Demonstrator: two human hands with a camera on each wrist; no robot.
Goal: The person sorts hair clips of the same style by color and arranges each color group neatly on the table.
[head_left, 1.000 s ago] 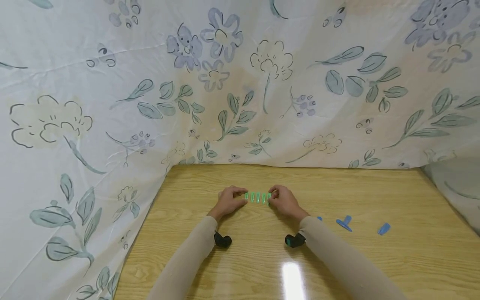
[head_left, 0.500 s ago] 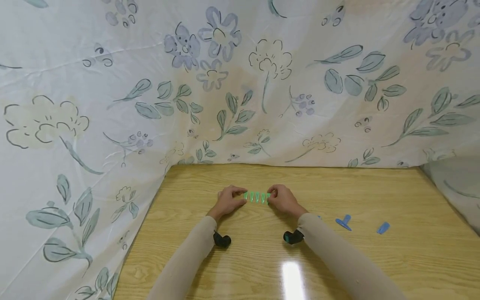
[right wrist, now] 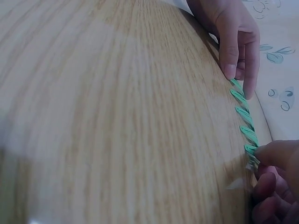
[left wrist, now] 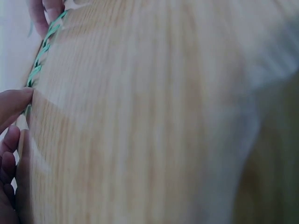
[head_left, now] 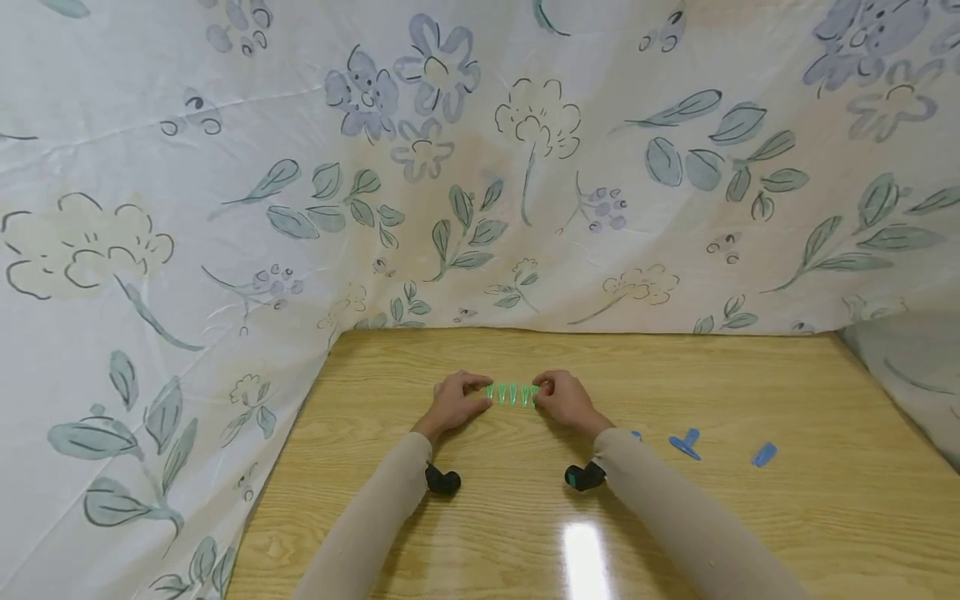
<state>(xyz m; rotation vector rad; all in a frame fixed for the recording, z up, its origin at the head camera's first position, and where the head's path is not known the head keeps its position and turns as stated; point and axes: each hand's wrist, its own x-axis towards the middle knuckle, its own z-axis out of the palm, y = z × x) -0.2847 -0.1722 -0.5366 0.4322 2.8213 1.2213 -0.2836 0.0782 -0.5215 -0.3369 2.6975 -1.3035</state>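
Several slim green hair clips [head_left: 513, 394] lie side by side in a short row on the wooden table. My left hand [head_left: 453, 406] pinches the clip at the row's left end, its thumb and index finger at the clip's two ends. At the opposite end, the thumb and fingers of my right hand [head_left: 567, 402] pinch the last clip and partly cover it. In the right wrist view the clips [right wrist: 248, 133] form a slanting line between both hands. The left wrist view shows the clips [left wrist: 45, 49] edge-on, with the left fingers hiding the nearest one.
Right of the hands lie a blue T-shaped piece [head_left: 686, 443] and a small blue oblong piece [head_left: 765, 454]. Another blue piece [head_left: 637, 436] shows partly behind the right sleeve. A floral cloth [head_left: 480, 250] hangs along the table's back and left side.
Both hands stay around the row of green clips with hardly any movement. The whole head view shifts very slightly to the left.
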